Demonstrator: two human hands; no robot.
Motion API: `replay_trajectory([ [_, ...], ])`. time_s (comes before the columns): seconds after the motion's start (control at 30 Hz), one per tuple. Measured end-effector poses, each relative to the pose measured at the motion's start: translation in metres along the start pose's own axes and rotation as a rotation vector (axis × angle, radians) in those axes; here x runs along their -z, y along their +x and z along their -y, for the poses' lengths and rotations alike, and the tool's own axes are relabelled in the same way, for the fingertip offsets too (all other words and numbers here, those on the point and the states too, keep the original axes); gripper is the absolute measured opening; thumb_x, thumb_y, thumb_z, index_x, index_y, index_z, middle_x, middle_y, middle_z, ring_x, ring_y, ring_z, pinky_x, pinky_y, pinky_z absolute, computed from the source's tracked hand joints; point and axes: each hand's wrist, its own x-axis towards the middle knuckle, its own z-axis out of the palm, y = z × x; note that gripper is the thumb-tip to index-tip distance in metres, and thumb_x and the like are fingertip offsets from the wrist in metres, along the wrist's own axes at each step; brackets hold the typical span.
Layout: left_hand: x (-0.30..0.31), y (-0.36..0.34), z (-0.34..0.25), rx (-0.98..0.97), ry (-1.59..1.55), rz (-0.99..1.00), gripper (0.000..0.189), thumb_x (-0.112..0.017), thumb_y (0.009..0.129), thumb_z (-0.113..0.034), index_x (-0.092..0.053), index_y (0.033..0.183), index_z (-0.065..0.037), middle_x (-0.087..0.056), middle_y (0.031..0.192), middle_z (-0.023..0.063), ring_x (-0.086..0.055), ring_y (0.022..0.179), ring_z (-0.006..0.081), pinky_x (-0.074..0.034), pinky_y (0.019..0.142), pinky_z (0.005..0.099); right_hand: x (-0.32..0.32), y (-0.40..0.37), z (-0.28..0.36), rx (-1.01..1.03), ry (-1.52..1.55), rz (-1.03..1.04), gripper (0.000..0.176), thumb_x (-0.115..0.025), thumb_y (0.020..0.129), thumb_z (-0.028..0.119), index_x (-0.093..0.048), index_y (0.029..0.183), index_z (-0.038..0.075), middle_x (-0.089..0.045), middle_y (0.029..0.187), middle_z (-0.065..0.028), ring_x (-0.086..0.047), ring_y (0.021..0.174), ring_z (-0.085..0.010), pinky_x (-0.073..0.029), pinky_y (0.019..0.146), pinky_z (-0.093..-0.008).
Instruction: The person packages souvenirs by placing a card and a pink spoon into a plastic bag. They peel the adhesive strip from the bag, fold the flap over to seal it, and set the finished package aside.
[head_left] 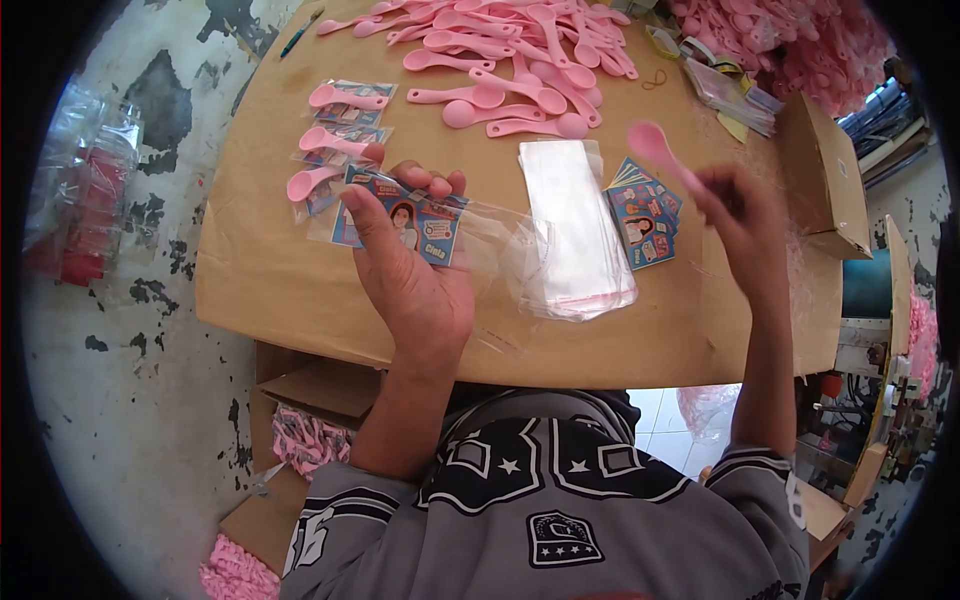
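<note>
Left fingers point(371, 215) pinching picture card point(438, 232) and clear bag point(497, 238); right fingers point(714, 184) gripping pink spoon point(652, 147) by handle. Bag maybe bending, being so floppy, and spoon catching edge.

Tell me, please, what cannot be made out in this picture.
Head view: exact grip of the right hand on its spoon, motion-blurred.
Head view: far side of the pink pile, cut off by the top edge.
Head view: fine print on the card in the left hand, too small.

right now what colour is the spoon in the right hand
The spoon in the right hand is pink, seen best in the head view, though slightly blurred.
</note>
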Motion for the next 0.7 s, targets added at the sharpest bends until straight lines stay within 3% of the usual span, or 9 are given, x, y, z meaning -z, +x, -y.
replay_trajectory([
  [0.1,-0.003,0.001,0.001,0.028,-0.016,-0.021,0.061,-0.06,0.106,-0.051,-0.047,0.145,-0.006,-0.066,0.106,0.0067,-0.067,0.097,0.0176,-0.054,0.106,0.0443,-0.015,-0.054,0.013,-0.203,0.394,0.13,0.019,-0.074,0.1,0.012,-0.071,0.114,-0.001,-0.074,0.098,-0.0013,-0.065,0.087,-0.0062,-0.051,0.078,-0.0229],
  [0.33,-0.017,-0.015,0.011,0.163,-0.011,0.048,0.061,-0.059,0.106,-0.052,-0.046,0.145,-0.006,-0.066,0.108,0.0079,-0.067,0.101,0.0211,-0.054,0.107,0.0465,-0.066,-0.08,0.038,-0.236,0.706,0.344,0.021,-0.072,0.101,0.006,-0.068,0.12,-0.003,-0.073,0.109,-0.0053,-0.069,0.102,-0.0102,-0.054,0.09,-0.025],
  [0.43,-0.021,-0.026,0.017,0.248,-0.068,0.065,0.06,-0.058,0.106,-0.052,-0.047,0.144,-0.007,-0.065,0.108,0.0076,-0.067,0.102,0.0228,-0.054,0.108,0.0475,-0.082,-0.075,0.044,-0.146,0.861,0.312,0.024,-0.073,0.1,0.004,-0.067,0.122,-0.003,-0.072,0.116,-0.0071,-0.069,0.107,-0.0113,-0.054,0.092,-0.0245],
  [0.7,-0.032,-0.042,0.024,0.496,-0.26,0.06,0.054,-0.059,0.108,-0.047,-0.05,0.142,-0.007,-0.064,0.105,0.005,-0.066,0.097,0.0158,-0.055,0.104,0.0389,-0.117,-0.074,0.038,0.032,0.837,0.071,0.033,-0.081,0.094,0.008,-0.057,0.115,0.003,-0.058,0.102,0.0014,-0.055,0.089,-0.0047,-0.048,0.076,-0.0233],
])
